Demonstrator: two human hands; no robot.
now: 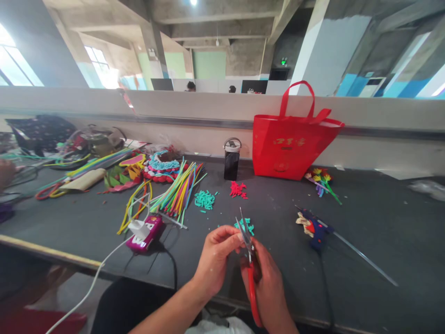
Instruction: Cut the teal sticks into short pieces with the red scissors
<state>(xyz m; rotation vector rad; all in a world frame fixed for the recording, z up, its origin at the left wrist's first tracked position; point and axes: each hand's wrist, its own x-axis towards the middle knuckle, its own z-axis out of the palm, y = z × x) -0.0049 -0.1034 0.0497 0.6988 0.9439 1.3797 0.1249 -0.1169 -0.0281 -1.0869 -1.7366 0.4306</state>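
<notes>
In my right hand [269,283] is a pair of scissors [253,294] with red handles, its blades pointing away from me and slightly parted. My left hand [217,257] is closed in a pinch right beside the blades; whatever lies between its fingertips is too small or hidden to name. Just beyond the fingertips lies a small heap of teal cut pieces [248,227], partly covered by the blades. Farther back are a second teal heap [205,200] and a heap of red cut pieces [238,189].
Left of the heaps lies a bundle of coloured pipe cleaners [182,192], near a purple power strip [148,234] with a white plug. A black bottle [231,162] and red tote bag [288,148] stand behind. At right rests a blue glue gun [316,232] with a long clear stick.
</notes>
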